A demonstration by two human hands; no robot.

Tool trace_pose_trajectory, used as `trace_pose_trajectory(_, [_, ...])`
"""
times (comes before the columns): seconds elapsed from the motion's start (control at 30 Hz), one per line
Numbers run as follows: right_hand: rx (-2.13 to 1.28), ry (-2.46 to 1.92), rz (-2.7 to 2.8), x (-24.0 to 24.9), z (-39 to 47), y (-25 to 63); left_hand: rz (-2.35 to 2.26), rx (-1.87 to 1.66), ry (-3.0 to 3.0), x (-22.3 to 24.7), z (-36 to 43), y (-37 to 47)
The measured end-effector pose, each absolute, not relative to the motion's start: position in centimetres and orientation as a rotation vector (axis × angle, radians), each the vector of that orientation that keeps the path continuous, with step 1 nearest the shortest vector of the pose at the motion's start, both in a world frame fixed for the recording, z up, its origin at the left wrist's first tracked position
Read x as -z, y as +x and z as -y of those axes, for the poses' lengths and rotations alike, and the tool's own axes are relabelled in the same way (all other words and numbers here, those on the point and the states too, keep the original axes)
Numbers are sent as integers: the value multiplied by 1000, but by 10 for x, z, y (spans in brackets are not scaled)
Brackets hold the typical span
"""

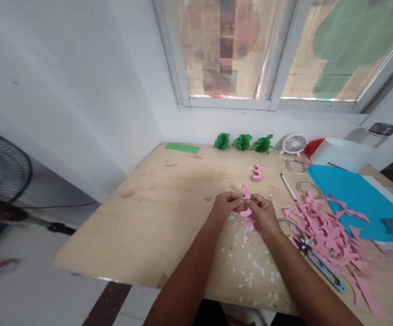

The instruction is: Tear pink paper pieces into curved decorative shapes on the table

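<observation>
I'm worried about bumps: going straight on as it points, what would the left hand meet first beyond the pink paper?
Beyond the pink paper, the left hand would probably meet the right hand, though depth is unclear.

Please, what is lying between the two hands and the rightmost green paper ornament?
In the head view, one curved pink piece lies on the tabletop.
</observation>
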State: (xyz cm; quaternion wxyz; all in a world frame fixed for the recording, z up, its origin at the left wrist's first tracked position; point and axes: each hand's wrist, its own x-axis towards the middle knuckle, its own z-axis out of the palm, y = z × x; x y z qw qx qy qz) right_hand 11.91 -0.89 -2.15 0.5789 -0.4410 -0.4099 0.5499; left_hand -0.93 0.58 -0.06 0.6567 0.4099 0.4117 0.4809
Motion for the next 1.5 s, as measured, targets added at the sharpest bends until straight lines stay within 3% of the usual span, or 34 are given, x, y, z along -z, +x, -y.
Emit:
trace_pose_trajectory(0.2, [-1237, -1070, 1027, 18, 10, 121, -965, -1105, 940, -4, -5, -12])
trace_pose_trajectory(0.53, [-686, -1305, 1335, 10, 13, 124, -1022, -1147, 1260, 6, -4, -6])
trace_pose_trajectory(0.73, [-520, -1396, 1424, 9, 17, 123, -1144, -1187, 1534, 7, 1, 0])
trace_pose_trajectory(1.5, [-507, -1447, 1427, 15, 15, 125, -1147, -1197, 1518, 2, 5, 5])
